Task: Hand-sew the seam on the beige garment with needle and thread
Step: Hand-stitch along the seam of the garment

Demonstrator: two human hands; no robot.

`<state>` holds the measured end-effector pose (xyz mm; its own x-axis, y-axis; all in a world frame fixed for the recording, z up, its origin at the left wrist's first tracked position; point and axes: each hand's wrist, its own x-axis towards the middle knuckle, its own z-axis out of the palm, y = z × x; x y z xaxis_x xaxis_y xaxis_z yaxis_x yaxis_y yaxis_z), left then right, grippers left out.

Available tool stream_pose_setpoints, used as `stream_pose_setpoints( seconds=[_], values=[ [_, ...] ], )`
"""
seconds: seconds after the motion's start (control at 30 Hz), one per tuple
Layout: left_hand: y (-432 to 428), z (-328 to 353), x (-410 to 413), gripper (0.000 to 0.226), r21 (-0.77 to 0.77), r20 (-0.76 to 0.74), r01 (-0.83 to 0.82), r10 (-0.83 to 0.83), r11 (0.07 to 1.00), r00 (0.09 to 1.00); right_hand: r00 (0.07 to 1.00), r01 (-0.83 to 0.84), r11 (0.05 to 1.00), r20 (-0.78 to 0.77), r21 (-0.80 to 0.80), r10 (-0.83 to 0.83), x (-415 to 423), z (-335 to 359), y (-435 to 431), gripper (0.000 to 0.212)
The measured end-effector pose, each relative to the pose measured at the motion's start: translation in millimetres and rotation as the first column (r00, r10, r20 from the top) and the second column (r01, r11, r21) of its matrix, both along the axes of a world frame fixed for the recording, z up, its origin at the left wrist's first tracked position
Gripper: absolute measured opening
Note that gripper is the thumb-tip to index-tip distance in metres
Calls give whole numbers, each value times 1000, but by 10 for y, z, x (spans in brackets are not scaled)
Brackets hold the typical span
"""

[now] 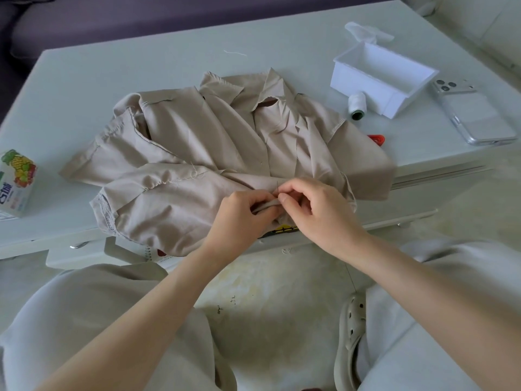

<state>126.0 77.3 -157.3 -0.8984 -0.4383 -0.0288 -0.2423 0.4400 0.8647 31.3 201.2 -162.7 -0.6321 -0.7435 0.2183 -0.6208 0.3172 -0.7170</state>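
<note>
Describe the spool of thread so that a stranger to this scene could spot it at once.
Start at the pale table and find the open white plastic box at its far right. The spool of thread lies against the box's near-left side. It is the only small white cylinder, with a dark green end.

Matt woven cloth garment [197, 142] (frayed edges) on smooth table [112, 69].

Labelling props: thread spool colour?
White thread spool with a dark green core end; head view.

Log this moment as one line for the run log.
stage: stitching | left hand: pinching garment fold | right hand: at needle | spool: on table
</note>
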Motion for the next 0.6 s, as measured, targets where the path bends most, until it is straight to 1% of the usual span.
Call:
stream_pose_setpoints(
  seconds=[0.1, 0.2, 0.27, 0.33, 0.4, 0.47, 0.53, 0.57, 0.6],
  values=[
    [2, 16, 4, 25, -14, 2, -2, 2, 1000, 1000, 1000, -18, 998, -18, -52, 17, -2, -18, 5, 9],
    [18, 21, 11, 19, -45, -6, 19, -20, 999, 1000, 1000, -4, 995, -5, -97, 3, -20, -20, 5, 8],
    [2, -4, 15, 20, -76, -17, 26, -28, 997, 999, 998, 28, 991, 57, -135, -21, -30, -8, 3, 8],
    [-28, -72, 21, 24, -200, 4, 65, -65, 978, 998, 989, 78, 981, 135, -175, -55, -46, 18, -3, 9],
    [-36, -141, 37, 24, -317, 64, 129, -115, 940, 991, 971, 153, 961, 217, -231, -103, -75, 60, -3, 11],
    [-2, -154, 57, 23, -370, 149, 204, -159, 906, 976, 939, 225, 938, 317, -264, -136, -106, 109, 1, 12],
    [43, -118, 54, 23, -376, 223, 256, -181, 891, 958, 914, 251, 931, 382, -266, -138, -126, 130, 2, 10],
    [65, -86, 48, 34, -341, 263, 281, -196, 897, 945, 907, 249, 932, 401, -265, -128, -127, 131, 0, 10],
    [82, -63, 41, 44, -264, 277, 301, -227, 916, 933, 902, 241, 933, 416, -266, -114, -124, 128, -4, 11]
  ],
)
